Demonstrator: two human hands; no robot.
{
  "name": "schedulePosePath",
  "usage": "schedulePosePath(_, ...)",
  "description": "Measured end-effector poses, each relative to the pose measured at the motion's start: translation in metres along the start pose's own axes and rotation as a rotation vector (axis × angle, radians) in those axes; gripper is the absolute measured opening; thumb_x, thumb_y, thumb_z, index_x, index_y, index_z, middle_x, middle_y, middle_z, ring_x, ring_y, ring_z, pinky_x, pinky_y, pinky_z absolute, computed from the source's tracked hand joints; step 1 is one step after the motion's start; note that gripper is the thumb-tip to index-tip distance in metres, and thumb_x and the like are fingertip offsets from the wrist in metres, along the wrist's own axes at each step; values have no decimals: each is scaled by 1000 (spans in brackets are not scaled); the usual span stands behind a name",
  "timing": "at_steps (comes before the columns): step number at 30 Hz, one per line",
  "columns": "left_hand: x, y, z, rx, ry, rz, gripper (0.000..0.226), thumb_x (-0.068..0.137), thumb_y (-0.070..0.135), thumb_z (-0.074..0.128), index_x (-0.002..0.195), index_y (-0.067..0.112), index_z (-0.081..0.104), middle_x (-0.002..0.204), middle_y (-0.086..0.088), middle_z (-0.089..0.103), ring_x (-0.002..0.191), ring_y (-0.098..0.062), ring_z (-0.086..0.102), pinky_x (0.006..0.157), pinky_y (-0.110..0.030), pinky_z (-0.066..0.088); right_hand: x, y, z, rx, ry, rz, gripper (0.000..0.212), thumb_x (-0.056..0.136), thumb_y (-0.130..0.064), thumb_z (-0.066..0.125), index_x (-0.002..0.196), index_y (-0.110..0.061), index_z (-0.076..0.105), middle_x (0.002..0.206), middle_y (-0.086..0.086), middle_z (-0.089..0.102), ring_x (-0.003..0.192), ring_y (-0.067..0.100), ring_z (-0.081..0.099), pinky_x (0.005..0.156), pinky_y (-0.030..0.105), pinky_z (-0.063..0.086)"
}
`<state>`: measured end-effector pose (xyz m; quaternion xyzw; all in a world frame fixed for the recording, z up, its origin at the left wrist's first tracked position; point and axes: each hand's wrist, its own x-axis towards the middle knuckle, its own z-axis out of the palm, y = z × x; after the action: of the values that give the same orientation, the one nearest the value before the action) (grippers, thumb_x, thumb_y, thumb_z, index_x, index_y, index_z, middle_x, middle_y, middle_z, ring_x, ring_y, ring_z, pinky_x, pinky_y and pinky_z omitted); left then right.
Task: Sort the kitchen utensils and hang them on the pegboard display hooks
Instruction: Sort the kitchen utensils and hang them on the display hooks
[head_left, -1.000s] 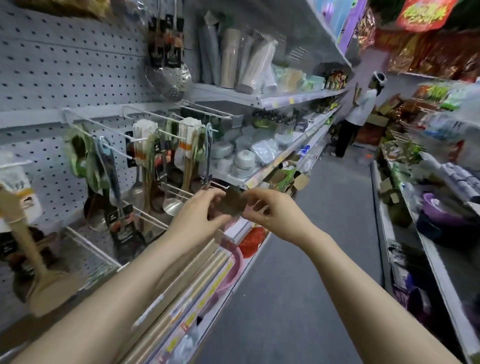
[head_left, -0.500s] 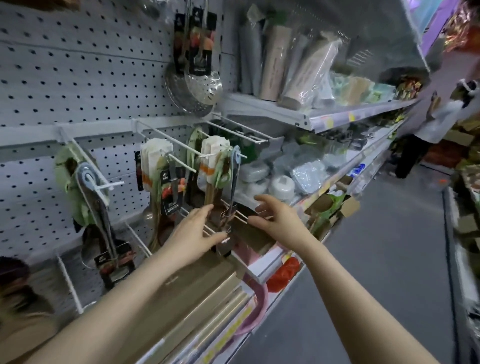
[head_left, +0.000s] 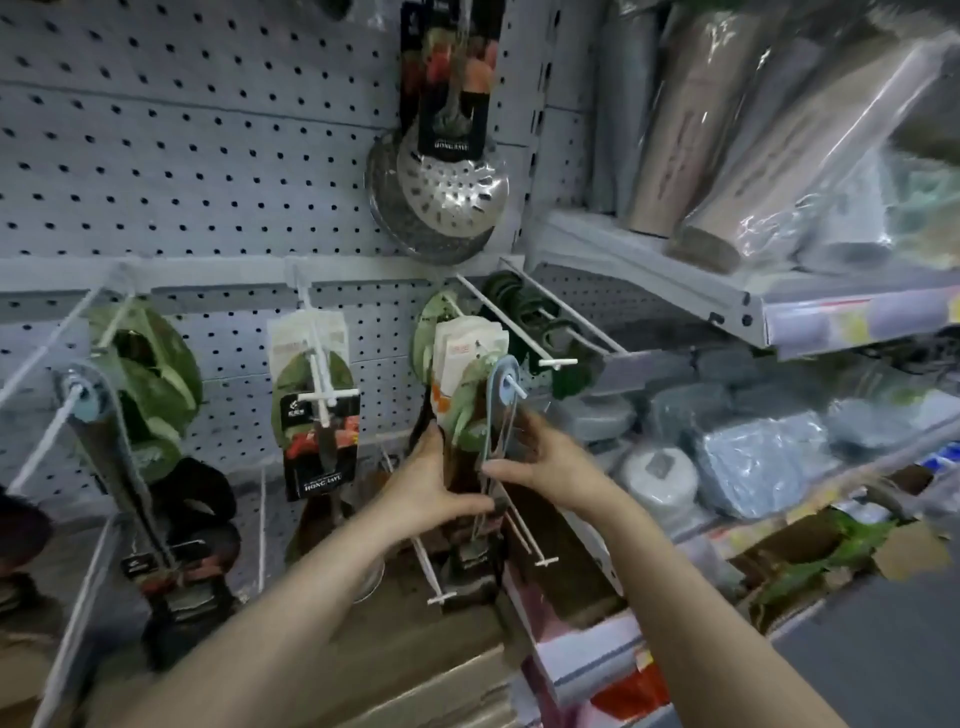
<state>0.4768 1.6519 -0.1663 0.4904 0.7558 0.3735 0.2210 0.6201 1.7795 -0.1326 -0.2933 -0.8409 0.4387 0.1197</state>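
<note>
A grey pegboard (head_left: 182, 156) carries white wire hooks. On the middle-right hook (head_left: 511, 387) hang carded utensils and, at the front, a utensil with a light-blue handle loop (head_left: 501, 379). My left hand (head_left: 431, 483) grips the lower part of that hanging bunch from the left, thumb across its front. My right hand (head_left: 550, 462) holds the blue-handled utensil's shaft from the right. The utensil's head is hidden behind my hands and dark packaging.
Perforated steel skimmers (head_left: 447, 192) hang above. Left hooks carry a carded utensil (head_left: 319, 410) and another blue-handled utensil (head_left: 88, 400). A shelf (head_left: 649, 280) at the right holds wrapped rolls, with packaged goods (head_left: 753, 457) below. Lower hooks (head_left: 436, 577) jut out under my hands.
The view has closed in on the pegboard. Both hands have risen from below the hook and now hold the utensils hanging on the middle-right hook.
</note>
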Motion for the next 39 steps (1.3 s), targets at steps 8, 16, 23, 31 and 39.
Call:
schedulePosePath(8, 23, 3, 30, -81, 134, -49, 88, 63, 31, 88, 126, 42, 26, 132, 6, 46, 119, -7, 46, 101, -21, 38, 51, 21, -6, -4, -259, -49, 109, 44, -64, 89, 139, -40, 41, 128, -11, 62, 120, 9, 58, 106, 41, 46)
schedulePosePath(16, 21, 5, 58, -199, 267, -115, 97, 68, 20, 85, 144, 24, 26, 109, 28, 49, 97, 19, 47, 75, 4, 37, 61, 38, -1, 132, -341, -139, 95, 63, -27, 92, 141, -32, 37, 118, -17, 63, 108, -8, 60, 98, 18, 49)
schedulePosePath(23, 30, 3, 62, -301, 248, -128, 97, 66, 14, 87, 135, 35, 23, 129, 12, 50, 117, 4, 50, 93, -9, 42, 69, 46, 7, 242, -419, -160, 92, 63, -25, 91, 140, -27, 40, 124, -9, 65, 114, 0, 61, 105, 28, 46)
schedulePosePath(31, 21, 2, 80, -263, 322, -141, 86, 67, 19, 81, 130, 43, 27, 130, 9, 47, 122, -2, 48, 99, -13, 39, 57, 52, 5, 214, -411, -195, 90, 58, -32, 93, 134, -25, 46, 118, -7, 67, 109, 4, 64, 101, 30, 50)
schedulePosePath(39, -3, 28, 107, -324, 420, -83, 67, 72, 32, 68, 130, 40, 36, 124, 12, 55, 114, 1, 54, 94, -16, 45, 20, 51, -2, 255, -360, -260, 79, 56, -34, 93, 122, -32, 50, 117, -6, 68, 110, 7, 65, 99, 33, 52)
